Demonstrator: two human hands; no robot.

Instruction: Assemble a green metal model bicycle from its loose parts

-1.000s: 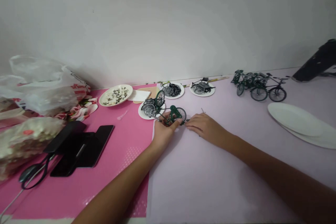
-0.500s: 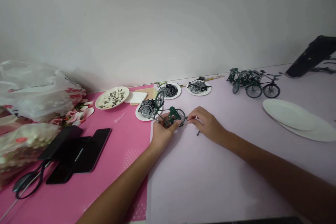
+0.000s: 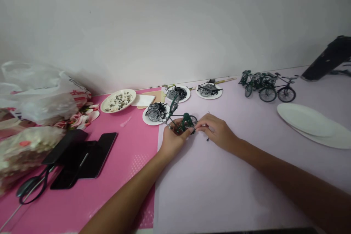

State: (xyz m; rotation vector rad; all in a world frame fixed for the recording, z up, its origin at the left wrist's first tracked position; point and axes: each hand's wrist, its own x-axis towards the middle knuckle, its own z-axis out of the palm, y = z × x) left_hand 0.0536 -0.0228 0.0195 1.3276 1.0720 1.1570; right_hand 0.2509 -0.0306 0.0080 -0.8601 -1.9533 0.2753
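L hand has the green bike gripped low on the frame, thumb on the near side, other fingers behind it, so it's closed round it. Bike is approx mid-view, over the lilac sheet nr its L edge, tilted: one wheel up & to the L, other wheel lower, next to the R hand. R hand is curled, thumb & index tips drawn in at the edge of that lower wheel; can't tell if they pinch a small pt or only touch the wheel. Dark tip shows just under the R hand, held or lying there, can't tell. Just behind the bike, to the L, is a plate w/ wheeled pts; 2 more pts plates sit farther back by the wall. More bikes are bunched at back R, w/ white plates overlapping in front of them & a black stand beyond. On the pink mat at L: a dish of small bits, white pad, phones, plastic bag, flowers.
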